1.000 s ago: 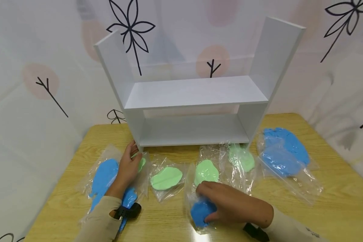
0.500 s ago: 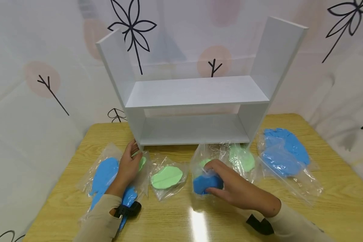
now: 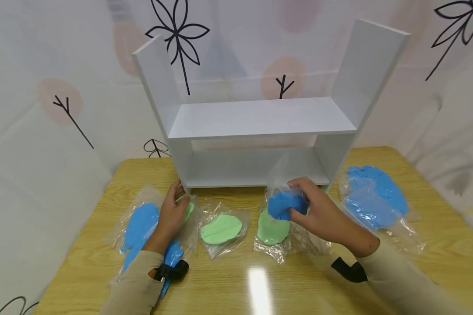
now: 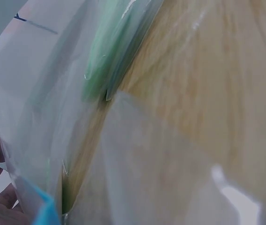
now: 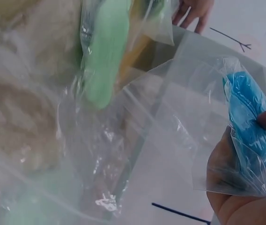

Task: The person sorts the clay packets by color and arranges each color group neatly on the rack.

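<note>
My right hand grips a clear plastic bag of blue clay-like material, held up before the shelf's lower opening. In the right wrist view, thumb and fingers pinch this blue bag from both sides. My left hand holds the lower left front edge of the white shelf unit, its fingertips partly hidden by the side panel. Below the raised bag lies a bag with a flat green lump. Another green bag sits between the hands. Clear film and a green bag fill the left wrist view.
Under and beside my left forearm lie bags of blue material. A large blue bag rests at the right of the wooden table. A printed cloth hangs behind the shelf.
My right hand has lifted the blue bag off the table and carried it forward and slightly right toward the shelf, uncovering the green bag. The left hand stays at the shelf edge.
</note>
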`<state>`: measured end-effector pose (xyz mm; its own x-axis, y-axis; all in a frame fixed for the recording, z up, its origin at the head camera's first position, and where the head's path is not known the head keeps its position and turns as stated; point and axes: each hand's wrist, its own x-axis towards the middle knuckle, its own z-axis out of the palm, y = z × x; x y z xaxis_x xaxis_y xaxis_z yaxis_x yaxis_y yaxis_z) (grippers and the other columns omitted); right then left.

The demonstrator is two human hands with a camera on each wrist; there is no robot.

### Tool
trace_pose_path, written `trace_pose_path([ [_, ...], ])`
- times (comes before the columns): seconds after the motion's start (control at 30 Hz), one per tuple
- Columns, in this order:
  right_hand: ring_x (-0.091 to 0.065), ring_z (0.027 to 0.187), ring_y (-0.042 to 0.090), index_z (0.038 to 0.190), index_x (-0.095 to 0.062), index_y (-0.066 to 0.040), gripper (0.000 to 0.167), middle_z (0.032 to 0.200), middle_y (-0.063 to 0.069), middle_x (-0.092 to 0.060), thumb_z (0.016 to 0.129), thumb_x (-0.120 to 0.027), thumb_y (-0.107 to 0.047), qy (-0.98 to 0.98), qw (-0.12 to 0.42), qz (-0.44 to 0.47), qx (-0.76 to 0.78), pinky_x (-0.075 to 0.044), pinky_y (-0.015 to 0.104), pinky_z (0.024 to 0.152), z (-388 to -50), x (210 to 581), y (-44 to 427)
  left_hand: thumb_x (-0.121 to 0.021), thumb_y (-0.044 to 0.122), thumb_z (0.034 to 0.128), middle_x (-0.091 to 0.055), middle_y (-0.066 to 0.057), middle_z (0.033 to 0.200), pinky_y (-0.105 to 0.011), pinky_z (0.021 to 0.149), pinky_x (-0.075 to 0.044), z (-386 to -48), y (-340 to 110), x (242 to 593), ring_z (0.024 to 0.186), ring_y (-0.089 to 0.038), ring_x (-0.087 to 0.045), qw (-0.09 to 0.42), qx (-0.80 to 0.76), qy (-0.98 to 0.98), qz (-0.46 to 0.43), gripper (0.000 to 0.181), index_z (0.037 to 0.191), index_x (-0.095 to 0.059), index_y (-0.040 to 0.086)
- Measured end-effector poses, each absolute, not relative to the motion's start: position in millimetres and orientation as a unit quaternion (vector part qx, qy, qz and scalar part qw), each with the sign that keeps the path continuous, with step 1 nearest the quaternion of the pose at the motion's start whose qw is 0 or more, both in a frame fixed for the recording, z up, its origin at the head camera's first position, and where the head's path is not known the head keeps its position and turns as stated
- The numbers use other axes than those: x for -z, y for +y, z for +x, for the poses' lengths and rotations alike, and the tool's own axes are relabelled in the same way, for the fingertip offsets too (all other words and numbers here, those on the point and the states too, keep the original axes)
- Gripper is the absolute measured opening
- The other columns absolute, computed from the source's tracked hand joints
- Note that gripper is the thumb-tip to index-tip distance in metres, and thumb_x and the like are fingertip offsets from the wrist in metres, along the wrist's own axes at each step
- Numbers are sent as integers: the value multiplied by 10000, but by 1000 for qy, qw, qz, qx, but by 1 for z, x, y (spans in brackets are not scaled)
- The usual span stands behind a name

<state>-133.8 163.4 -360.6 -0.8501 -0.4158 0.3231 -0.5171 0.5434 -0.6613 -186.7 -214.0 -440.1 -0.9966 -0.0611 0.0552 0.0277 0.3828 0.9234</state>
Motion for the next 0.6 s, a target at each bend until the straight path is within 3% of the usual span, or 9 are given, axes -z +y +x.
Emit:
trace_pose_path([
  [0.17, -563, 1083, 394, 1347, -444, 17, 502, 1334, 238, -493, 890, -649, -12, -888, 49, 236, -392, -555, 515, 798, -152, 351, 167, -470, 191, 1055, -369, -107, 1582, -499, 1177, -371, -186, -214, 439, 1457, -309, -370, 40, 558, -829, 9, 583, 1591, -245, 243],
  [0.4, -570, 967, 350, 1402, -392, 13, 514, 1323, 269, -491, 931, -590, -46, -888, 11, 193, -417, -520, 359, 707, -175, 343, 172, -467, 188, 1055, -368, -118, 1581, -506, 1177, -369, -187, -215, 439, 1455, -316, -369, 40, 564, -825, 6, 579, 1590, -249, 233],
  [0.6, -528, 1025, 349, 1457, -343, 33, 557, 1418, 285, -440, 954, -558, -72, -895, 13, 168, -413, -488, 372, 744, -194, 346, 176, -471, 169, 1051, -372, -114, 1576, -499, 1172, -377, -187, -213, 439, 1451, -307, -374, 42, 563, -825, 7, 581, 1588, -254, 212],
])
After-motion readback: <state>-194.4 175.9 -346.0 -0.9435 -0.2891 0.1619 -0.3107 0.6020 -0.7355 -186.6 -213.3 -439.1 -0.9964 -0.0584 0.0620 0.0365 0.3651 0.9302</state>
